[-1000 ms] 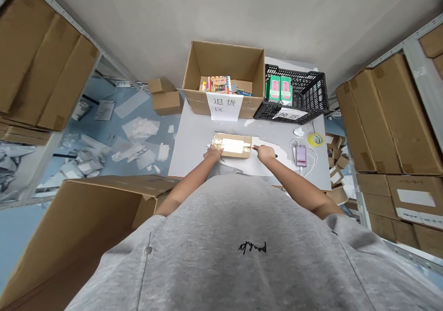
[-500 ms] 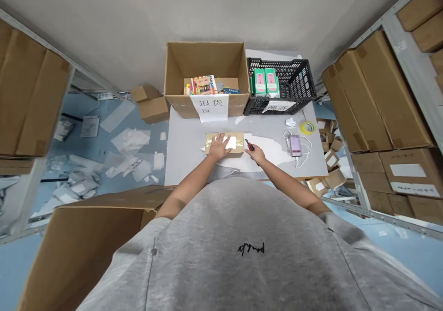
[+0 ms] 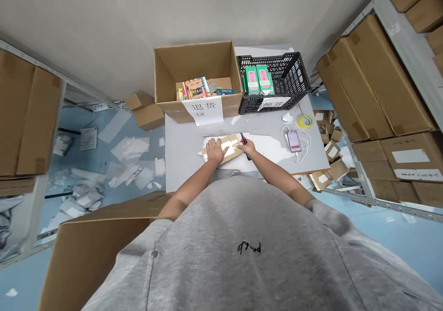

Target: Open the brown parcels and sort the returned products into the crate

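Note:
A small brown cardboard box (image 3: 233,153) with a white label and shiny tape lies at an angle on the table in front of me. My left hand (image 3: 215,152) grips its left part, fingers at the far edge and thumb on top. My right hand (image 3: 248,148) is closed around a red and black utility knife (image 3: 244,140), whose tip points away from me. The fingertips of that hand touch the taped right end of the box. White paper or film (image 3: 266,147) lies beneath and beside the box.
Behind stand a large open carton (image 3: 166,110) with books and a black crate (image 3: 289,103) with green-and-pink boxes. At right lie a tape roll (image 3: 305,121) and a phone (image 3: 293,141) with a white cable. Another open carton (image 3: 104,237) is at my left; shelves flank both sides.
The box has turned, its right end swinging away from me. My right hand has moved left with the knife, from beside the box to touching its end. My left hand's fingers have drawn closer together.

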The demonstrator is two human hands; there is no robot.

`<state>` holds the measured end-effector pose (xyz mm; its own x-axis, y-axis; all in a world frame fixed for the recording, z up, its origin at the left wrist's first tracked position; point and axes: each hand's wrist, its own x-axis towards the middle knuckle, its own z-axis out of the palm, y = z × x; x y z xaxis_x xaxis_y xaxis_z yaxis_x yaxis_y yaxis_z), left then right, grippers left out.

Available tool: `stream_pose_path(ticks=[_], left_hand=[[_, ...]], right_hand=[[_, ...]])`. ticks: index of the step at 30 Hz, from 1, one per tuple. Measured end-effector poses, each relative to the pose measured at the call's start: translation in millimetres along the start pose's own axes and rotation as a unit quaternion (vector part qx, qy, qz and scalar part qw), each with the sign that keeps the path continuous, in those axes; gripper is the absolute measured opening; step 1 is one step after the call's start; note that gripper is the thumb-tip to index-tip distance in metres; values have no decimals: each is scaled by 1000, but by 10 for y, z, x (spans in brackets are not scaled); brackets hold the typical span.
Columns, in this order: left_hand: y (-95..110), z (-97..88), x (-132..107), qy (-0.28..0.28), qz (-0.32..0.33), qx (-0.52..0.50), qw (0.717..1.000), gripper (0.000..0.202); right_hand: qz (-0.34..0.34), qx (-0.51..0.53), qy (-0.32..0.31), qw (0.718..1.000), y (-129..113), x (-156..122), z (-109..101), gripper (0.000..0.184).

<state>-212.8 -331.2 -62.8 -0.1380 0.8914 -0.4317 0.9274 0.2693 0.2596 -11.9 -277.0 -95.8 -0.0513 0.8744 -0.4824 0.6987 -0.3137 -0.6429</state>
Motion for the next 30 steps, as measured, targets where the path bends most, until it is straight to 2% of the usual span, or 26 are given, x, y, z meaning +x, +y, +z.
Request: stream_pose_path(ticks=[4, 8, 11, 14, 19, 26, 28, 30], left_hand=[[49, 14, 58, -8, 67, -6, 998, 81], [81, 44, 102, -13, 84, 55, 995, 79], [77, 120, 147, 28, 146, 83, 985, 76], [66, 195, 218, 58, 205, 122, 969, 72], [44, 132, 362, 11, 259, 203, 944, 64], [15, -101, 508, -71, 277, 232, 930, 64], [23, -97, 493, -68, 270, 221, 935, 63], [54, -54, 451, -32, 260, 202, 944, 64]], right_hand=[[72, 39, -13, 997, 8, 129, 53, 48], [65, -3, -1, 998, -8, 87, 86, 47], [51, -17, 17, 998, 17, 1, 87, 42], [68, -2, 22, 997, 56, -57, 76, 40], [85, 3, 28, 996, 44, -33, 87, 38], [82, -3, 27, 996, 17, -8, 144, 34], [81, 0, 30, 996, 16, -17, 139, 33], [78, 6, 28, 997, 14, -30, 119, 33]])
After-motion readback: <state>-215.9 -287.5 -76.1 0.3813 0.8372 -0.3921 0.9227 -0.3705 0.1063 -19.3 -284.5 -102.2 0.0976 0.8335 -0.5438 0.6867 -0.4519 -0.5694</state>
